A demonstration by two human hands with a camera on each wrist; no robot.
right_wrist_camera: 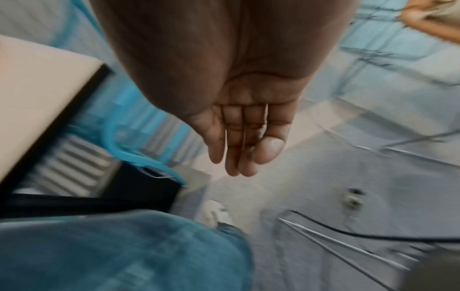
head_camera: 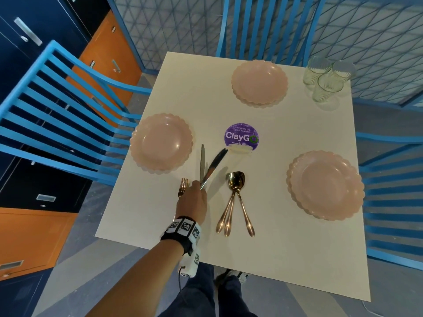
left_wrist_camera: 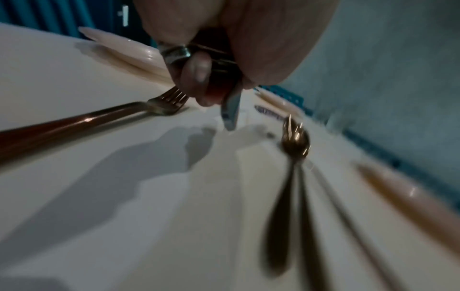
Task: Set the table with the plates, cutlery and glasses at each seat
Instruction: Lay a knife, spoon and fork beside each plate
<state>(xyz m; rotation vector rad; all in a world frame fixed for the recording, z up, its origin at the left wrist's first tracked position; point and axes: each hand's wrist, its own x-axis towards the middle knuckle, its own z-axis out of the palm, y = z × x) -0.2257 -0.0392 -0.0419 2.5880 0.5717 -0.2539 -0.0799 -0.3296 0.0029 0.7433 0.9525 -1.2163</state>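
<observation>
left hand (head_camera: 192, 202) has its fingers curled tight round the handle of a silver table knife (head_camera: 215, 165), ring on one finger visible in the left wrist view; blade is lifted off the white square table (head_camera: 286, 248), angled up and to the right, tip ending just left of the near edge of the round purple ClayGo sticker (head_camera: 241, 136) and throwing a shadow below it; second silver knife (head_camera: 202, 163) runs straight out from the same fist, left of the sticker and on its near side, cannot tell if it is in the grip or lying flat; rose-gold fork (head_camera: 183, 188) lies on the table just left of the knuckles, tines pointing away from the person, further left of the sticker than both knives; three rose-gold spoons (head_camera: 235, 202) lie on the near side of the sticker, bowls overlapping and pointing toward it, handles fanned toward the person; one pink scalloped plate (head_camera: 161, 143) left of the sticker, one (head_camera: 259, 82) beyond it, one (head_camera: 325, 184) right of it and nearer; three ribbed clear glasses (head_camera: 325, 78) bunched at the far right corner, well away from the sticker; blue slatted chairs (head_camera: 57, 124) round the table; right hand (right_wrist_camera: 244, 122) hangs off the table over the floor, palm to the camera, fingers straight and together, holding nothing
</observation>
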